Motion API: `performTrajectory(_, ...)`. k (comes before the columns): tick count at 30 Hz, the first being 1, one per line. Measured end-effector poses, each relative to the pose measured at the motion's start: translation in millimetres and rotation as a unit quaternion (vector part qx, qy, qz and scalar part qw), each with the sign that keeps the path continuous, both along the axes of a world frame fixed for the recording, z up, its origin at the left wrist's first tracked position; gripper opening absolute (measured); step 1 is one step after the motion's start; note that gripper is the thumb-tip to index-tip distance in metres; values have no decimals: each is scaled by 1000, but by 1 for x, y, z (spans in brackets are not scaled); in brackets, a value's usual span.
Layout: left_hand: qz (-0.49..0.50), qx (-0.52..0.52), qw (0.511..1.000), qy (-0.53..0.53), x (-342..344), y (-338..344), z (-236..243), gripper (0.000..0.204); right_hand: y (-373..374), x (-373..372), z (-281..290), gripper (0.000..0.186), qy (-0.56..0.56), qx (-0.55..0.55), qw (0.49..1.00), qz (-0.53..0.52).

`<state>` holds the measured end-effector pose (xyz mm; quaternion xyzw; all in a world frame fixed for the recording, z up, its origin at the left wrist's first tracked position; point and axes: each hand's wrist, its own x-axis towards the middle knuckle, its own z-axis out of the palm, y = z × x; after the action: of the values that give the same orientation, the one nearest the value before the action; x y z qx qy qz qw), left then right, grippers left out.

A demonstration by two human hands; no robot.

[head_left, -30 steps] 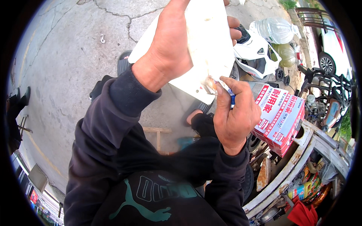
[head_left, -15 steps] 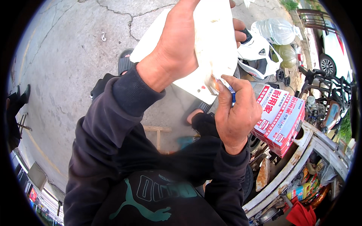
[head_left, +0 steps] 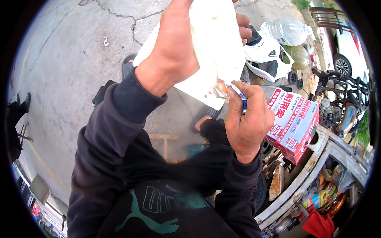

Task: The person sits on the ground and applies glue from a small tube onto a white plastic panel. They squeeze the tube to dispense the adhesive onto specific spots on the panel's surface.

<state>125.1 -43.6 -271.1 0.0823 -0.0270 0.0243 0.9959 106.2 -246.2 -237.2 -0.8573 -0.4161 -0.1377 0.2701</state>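
Note:
A white plastic panel (head_left: 218, 43) is raised in front of me, its lower corner toward my lap. My left hand (head_left: 172, 51) is wrapped round it, with the wrist at the near side and fingertips showing past the right edge. Between thumb and forefinger, my right hand (head_left: 251, 123) pinches a slim white-and-blue tube (head_left: 242, 97). The tube's tip meets a brownish, wet-looking patch (head_left: 221, 86) near the panel's lower corner. A small hole and a reddish mark lie close to that patch. What the left palm covers is hidden.
A red-and-white carton (head_left: 293, 123) stands at right, by a rusty white metal frame (head_left: 291, 190) holding assorted clutter. Beyond are a white toy-like vehicle (head_left: 268, 59) and large clear plastic bottles (head_left: 287, 31). A wooden piece (head_left: 164, 139) lies on the cracked concrete (head_left: 79, 79).
The panel and my left hand have shifted a little to the left. My right hand stays nearly in place, and the tube's tip is still at the brownish patch.

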Motion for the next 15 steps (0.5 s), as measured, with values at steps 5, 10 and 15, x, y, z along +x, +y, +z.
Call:
performTrajectory(5, -11, -44, 999, 2, -2, -1, 3, 73, -3, 0, 4, 26, 19, -3, 1000, -17)
performTrajectory(10, -41, -94, 994, -49, -2, 2, 5, 79, -7, 2, 5, 25, 11, 19, 1000, -18)
performTrajectory(15, -34, -90, 993, -71, -4, 3, 8, 82, -10, 1, 9, 27, 21, 6, 1000, -21)
